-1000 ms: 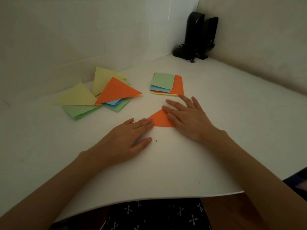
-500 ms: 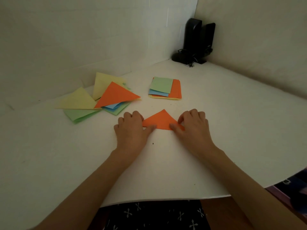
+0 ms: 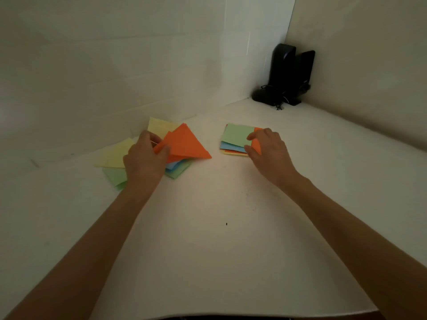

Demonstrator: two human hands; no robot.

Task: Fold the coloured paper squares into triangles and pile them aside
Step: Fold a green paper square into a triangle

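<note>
My left hand [image 3: 145,158] pinches the left corner of a folded orange triangle [image 3: 187,145] and holds it on top of the pile of folded triangles [image 3: 114,157], which are yellow, green and blue, at the left of the white table. To the right lies the stack of unfolded squares [image 3: 231,150]: a green square [image 3: 236,135] on top, then blue, orange and yellow edges below it. At the stack's right side, my right hand [image 3: 269,151] pinches the green square's right edge between thumb and forefinger.
A black device with cables [image 3: 288,75] stands in the far corner where two white walls meet. The white table [image 3: 219,250] stretches from the papers to its front edge near me. A small dark speck [image 3: 226,224] lies on it.
My left hand has carried the orange triangle from the middle of the table to the pile on the left. My right hand has left the triangle and moved up to the stack of squares.
</note>
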